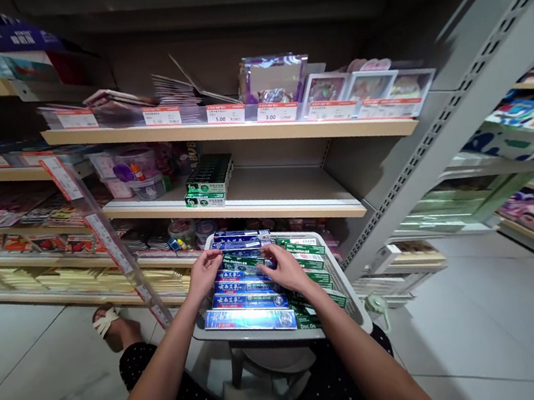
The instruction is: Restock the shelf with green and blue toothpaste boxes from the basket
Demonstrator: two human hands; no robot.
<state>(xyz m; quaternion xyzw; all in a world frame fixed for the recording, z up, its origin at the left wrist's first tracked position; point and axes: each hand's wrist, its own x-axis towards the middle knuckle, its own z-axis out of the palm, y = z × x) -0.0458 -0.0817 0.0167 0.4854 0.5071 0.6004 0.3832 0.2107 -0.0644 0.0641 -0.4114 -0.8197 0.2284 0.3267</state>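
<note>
A grey plastic basket (360,306) full of toothpaste boxes rests in front of me on a small stool (273,360). Blue toothpaste boxes (249,320) lie in a column on its left, and green toothpaste boxes (310,250) are stacked along its right. Over the blue column, a green toothpaste box (240,262) marked Doc.Golden is held level between my hands. My left hand (204,275) pinches its left end, with thumb and fingers together. At its right end, my right hand (283,268) grips with thumb below and fingers above.
On the middle shelf (287,171) stands a stack of green and white boxes (208,178) beside clear plastic tubs (143,173). The upper shelf (237,125) carries priced packets and framed items. A slanted price strip (105,238) juts out on the left; a metal upright (405,168) rises on the right.
</note>
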